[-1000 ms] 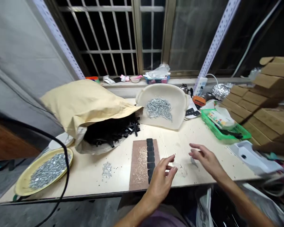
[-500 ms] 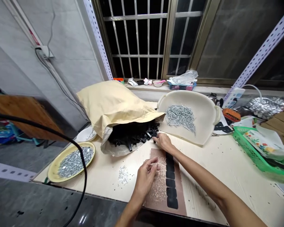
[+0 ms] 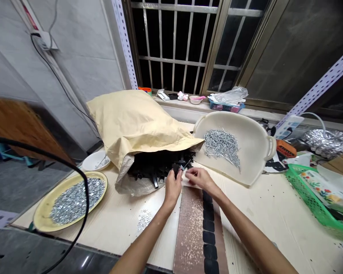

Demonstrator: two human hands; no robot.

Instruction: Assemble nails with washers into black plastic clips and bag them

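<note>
My left hand (image 3: 173, 185) is closed around a small black plastic part (image 3: 176, 167), held upright at the mouth of the cream woven sack (image 3: 143, 125). Just right of it, my right hand (image 3: 200, 179) has its fingers pinched together, pointing towards the left hand; what they hold is too small to make out. Black plastic parts (image 3: 155, 179) fill the open end of the sack behind both hands. Below the hands lies a brown board (image 3: 190, 228) bearing a column of black rounded-square pads (image 3: 209, 226) and many pale specks.
A yellow dish of washers (image 3: 77, 201) stands at left, with a white bowl (image 3: 95, 161) behind it. Loose washers (image 3: 144, 219) lie left of the board. A cream basin (image 3: 253, 137) holds screws (image 3: 221, 144). At right is a green basket (image 3: 314, 201); a black cable (image 3: 87, 190) hangs in front.
My left hand has risen from the board to the sack's mouth and now grips a black part. My right hand stays near the sack, now beside the left. The view has shifted slightly.
</note>
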